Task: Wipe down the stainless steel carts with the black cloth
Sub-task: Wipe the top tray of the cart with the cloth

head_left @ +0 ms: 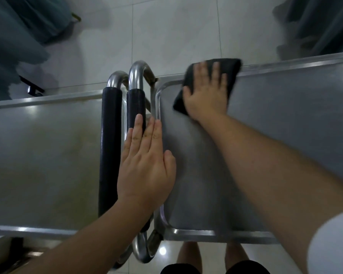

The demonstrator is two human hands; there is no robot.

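Note:
Two stainless steel carts stand handle to handle below me: the left cart (42,155) and the right cart (281,125). Their chrome handles carry black foam sleeves, one on the left cart's handle (109,147) and one on the right cart's handle (136,107). My right hand (206,91) presses the folded black cloth (229,76) flat against the far left corner of the right cart's top, fingers spread. My left hand (147,165) lies flat with straight fingers on the right cart's left rim, its fingertips reaching the black sleeve.
Pale floor tiles (166,32) stretch beyond the carts. Dark teal curtains hang at the far left (24,26) and far right (321,26). My legs (188,254) and dark shorts show under the right cart's near edge.

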